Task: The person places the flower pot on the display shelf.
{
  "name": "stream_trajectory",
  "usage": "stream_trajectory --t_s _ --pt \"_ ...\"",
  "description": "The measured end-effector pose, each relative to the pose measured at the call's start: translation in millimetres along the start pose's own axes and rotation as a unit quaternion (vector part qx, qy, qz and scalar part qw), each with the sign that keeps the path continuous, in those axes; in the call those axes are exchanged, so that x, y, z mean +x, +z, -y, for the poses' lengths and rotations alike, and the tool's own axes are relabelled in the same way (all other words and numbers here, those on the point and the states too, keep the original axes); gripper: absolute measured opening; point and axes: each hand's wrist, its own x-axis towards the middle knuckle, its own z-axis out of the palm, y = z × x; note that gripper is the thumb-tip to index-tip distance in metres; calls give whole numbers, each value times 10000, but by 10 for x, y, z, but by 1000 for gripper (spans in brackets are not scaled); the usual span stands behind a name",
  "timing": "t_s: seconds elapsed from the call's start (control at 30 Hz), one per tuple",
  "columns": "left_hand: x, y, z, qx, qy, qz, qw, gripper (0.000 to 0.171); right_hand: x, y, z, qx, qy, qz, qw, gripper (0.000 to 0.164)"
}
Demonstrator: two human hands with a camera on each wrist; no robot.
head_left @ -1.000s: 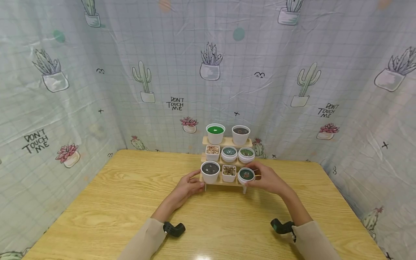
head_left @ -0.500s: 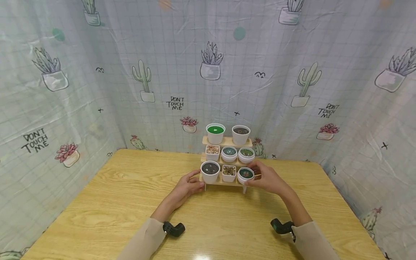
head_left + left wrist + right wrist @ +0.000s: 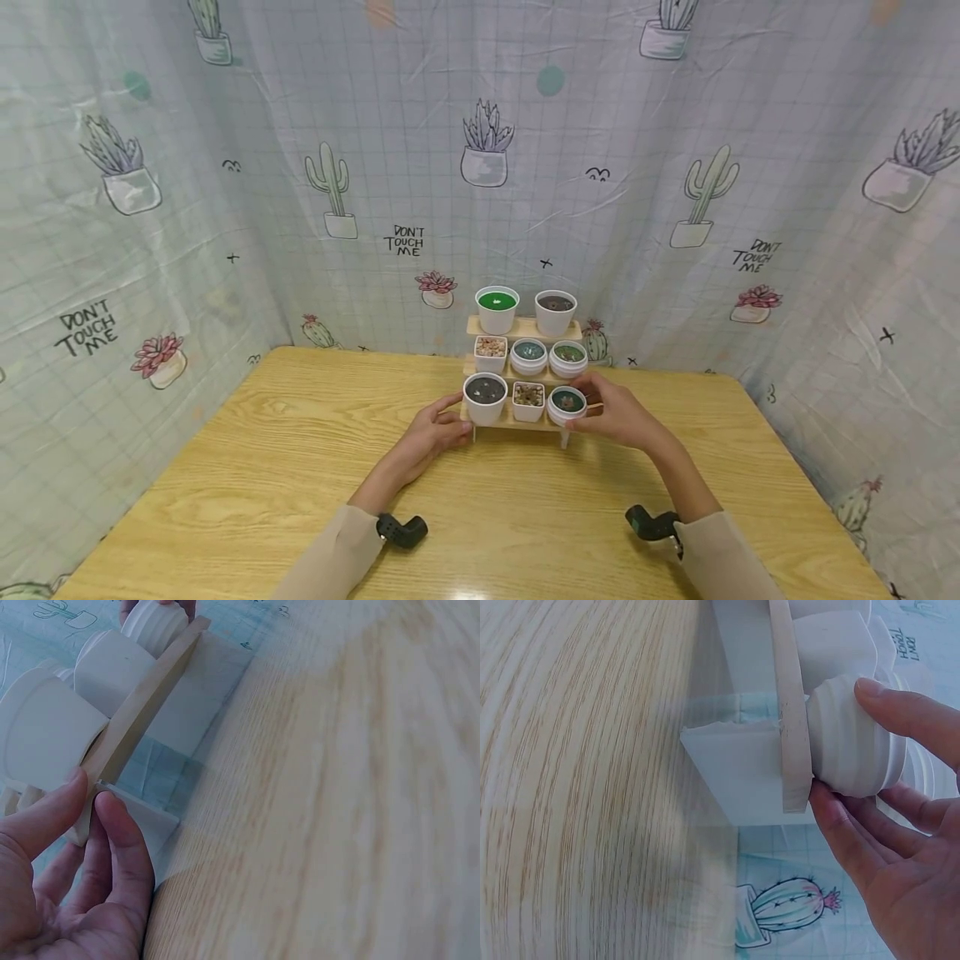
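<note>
A three-tier wooden stand (image 3: 540,424) with white legs bears several small white pots. My left hand (image 3: 429,437) pinches the left end of its lowest shelf (image 3: 142,712) between thumb and fingers, below a round pot with dark grey filling (image 3: 486,406). At the shelf's right end my right hand (image 3: 617,412) holds a ribbed round pot with dark green filling (image 3: 567,406), thumb in front and fingers behind. In the right wrist view this ribbed pot (image 3: 851,742) rests on or just over the shelf; I cannot tell which. Between them stands a square pot of pebbles (image 3: 528,402).
On the middle shelf stand a square pot of pale stones (image 3: 491,353) and two round pots (image 3: 528,357). The top shelf bears a green-filled pot (image 3: 497,311) and a grey-filled pot (image 3: 556,313). A cactus-print curtain (image 3: 375,167) surrounds the wooden table (image 3: 300,467).
The dark-green-filled pot has shifted very slightly left with my right hand's fingers. My left hand keeps its grip on the shelf end.
</note>
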Motion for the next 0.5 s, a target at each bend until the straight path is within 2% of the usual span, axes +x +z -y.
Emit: stream_trajectory --t_s 0.5 --pt "28 -13 11 -36 1 1 10000 71 16 -19 -35 106 -154 128 9997 63"
